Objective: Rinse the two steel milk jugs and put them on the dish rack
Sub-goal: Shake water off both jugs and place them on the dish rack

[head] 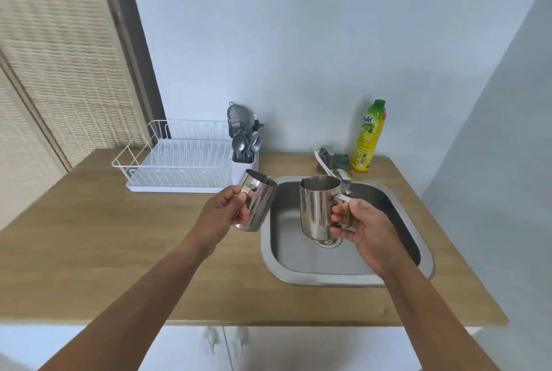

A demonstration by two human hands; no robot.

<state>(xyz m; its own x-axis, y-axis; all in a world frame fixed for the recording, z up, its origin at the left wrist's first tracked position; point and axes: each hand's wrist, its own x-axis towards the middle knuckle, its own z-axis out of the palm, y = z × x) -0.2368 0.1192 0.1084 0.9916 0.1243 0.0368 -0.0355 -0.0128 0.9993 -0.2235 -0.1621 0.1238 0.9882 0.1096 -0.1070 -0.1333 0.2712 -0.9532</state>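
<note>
Head view: the left hand (228,206) grips the left jug (256,202) by its handle, tilted over the sink's (298,269) left rim; the right hand (358,226) pinches the right jug's (318,206) handle, holding it upright above the drain, probably ready for rinsing under the tap (331,172); both are polished, mirror-bright steel; the dish rack (179,158) stands just left.

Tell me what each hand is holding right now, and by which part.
The left hand grips the tilted jug by its handle. The right hand grips the upright jug by its handle, over the sink.
</note>
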